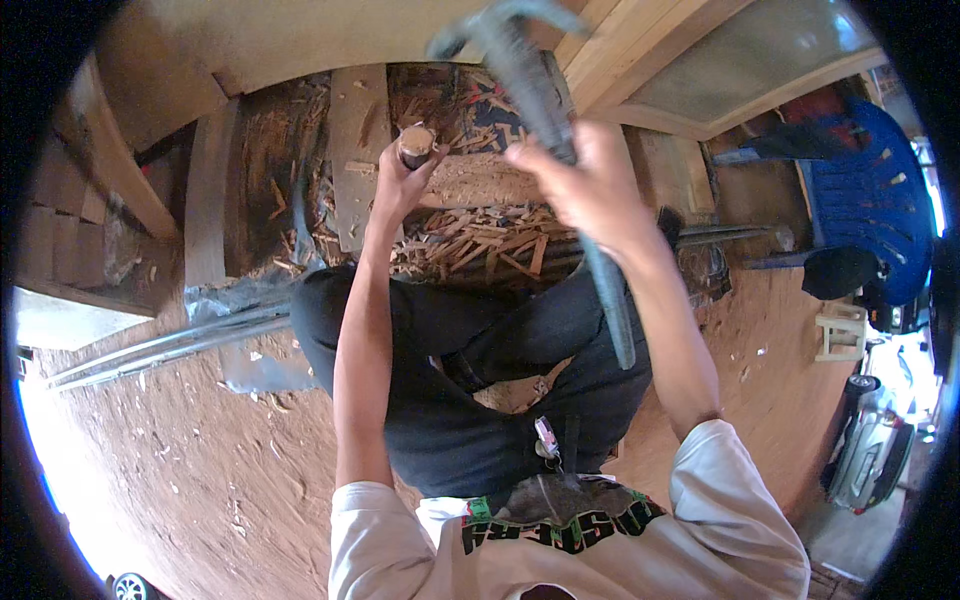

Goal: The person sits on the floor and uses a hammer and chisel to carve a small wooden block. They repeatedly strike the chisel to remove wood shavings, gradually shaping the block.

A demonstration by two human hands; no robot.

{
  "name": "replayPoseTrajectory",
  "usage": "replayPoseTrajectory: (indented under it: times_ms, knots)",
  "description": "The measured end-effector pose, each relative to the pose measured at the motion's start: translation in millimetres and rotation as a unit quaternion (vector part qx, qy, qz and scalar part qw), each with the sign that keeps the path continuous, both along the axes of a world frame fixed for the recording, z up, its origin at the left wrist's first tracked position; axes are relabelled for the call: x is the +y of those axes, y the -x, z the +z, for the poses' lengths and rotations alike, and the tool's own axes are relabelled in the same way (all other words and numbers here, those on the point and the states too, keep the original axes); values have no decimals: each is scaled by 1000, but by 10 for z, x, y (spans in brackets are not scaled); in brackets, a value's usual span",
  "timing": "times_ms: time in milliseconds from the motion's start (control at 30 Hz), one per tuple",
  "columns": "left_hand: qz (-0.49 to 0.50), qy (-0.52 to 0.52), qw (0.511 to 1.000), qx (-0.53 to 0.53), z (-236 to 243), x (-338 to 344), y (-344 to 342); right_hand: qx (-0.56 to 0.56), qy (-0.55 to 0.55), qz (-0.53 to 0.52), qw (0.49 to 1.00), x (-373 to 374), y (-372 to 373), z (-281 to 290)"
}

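Observation:
My left hand (pixel 405 180) is wrapped round the upright handle of a chisel (pixel 416 140); its round wooden end faces up, while the blade is hidden below. Raised on the right, my right hand (pixel 597 190) grips a claw hammer (pixel 520 90) by its shaft, somewhat blurred. The hammer's head points away from me and its handle end reaches back over my thigh. Beneath both hands lies a timber piece (pixel 480 180) with a rough, chipped surface. Wood chips (pixel 480 240) are heaped along its near side.
Boards (pixel 357 170) stand left of the timber. A wooden frame with a panel (pixel 700 75) leans at the far right. Metal pipes (pixel 200 335) lie at left on the dirt ground (pixel 220 460). A blue plastic chair (pixel 870 190) and a parked car (pixel 870 455) are at right.

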State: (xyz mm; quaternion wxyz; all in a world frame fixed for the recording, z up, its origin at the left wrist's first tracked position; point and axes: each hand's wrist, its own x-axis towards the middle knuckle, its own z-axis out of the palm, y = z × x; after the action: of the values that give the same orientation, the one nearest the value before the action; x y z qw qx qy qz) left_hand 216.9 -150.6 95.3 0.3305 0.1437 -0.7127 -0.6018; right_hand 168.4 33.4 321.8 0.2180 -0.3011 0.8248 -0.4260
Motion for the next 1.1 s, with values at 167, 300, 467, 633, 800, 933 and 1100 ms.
replayPoseTrajectory:
  times_ms: [167, 300, 467, 633, 800, 933, 1100]
  knots:
    - [8, -29, 999, 10, 38, 75, -4, -24, 235, 6, 972, 38, -163, 587]
    - [6, -23, 999, 23, 18, 63, 14, 115, 69, -91, 987, -157, -129, 7]
    - [0, -5, 999, 51, -77, -21, 47, 52, -167, 62, 983, -224, 34, -816]
    - [-7, -64, 997, 35, -128, -11, 29, 25, -81, 86, 993, -118, -30, -265]
    - [17, -32, 999, 37, -70, 14, 24, 52, 19, 12, 998, -98, -152, 198]
    - [-22, -52, 998, 39, -114, -14, 27, 93, -157, 5, 983, -256, -90, -485]
    - [8, -42, 998, -46, -247, -98, 8, -124, -153, 21, 980, 23, 340, -1102]
